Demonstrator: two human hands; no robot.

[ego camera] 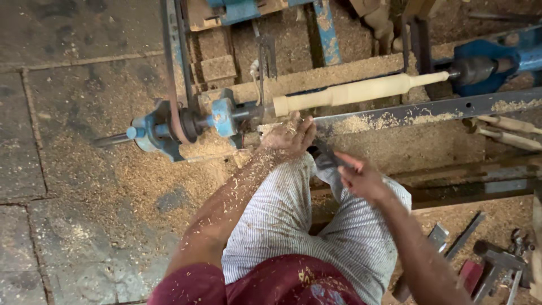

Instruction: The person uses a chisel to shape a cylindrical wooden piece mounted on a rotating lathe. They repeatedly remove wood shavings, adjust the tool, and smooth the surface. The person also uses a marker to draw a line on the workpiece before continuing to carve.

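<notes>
The left hand [291, 135], dusted with sawdust, rests at frame centre with fingers curled loosely; any hold is hidden. The right hand [361, 176], lower right of it, closes on a dark tool [323, 157], its tip obscured. The pale wooden spindle [358, 90] sits above in the blue lathe [169, 127]; the lathe's right end is cut off.

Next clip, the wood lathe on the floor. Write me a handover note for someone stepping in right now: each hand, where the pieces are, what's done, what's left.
Left hand: dusted with shavings, resting at the tool rest, just below the spindle's left end.
Right hand: gripping a dark chisel that points toward the rest.
Pale wooden spindle: mounted between the blue lathe centres, already rounded and profiled, with a thinner right end.
More turned pieces lie at right.
Left: any further cuts; chisel tip not on the wood.
</notes>
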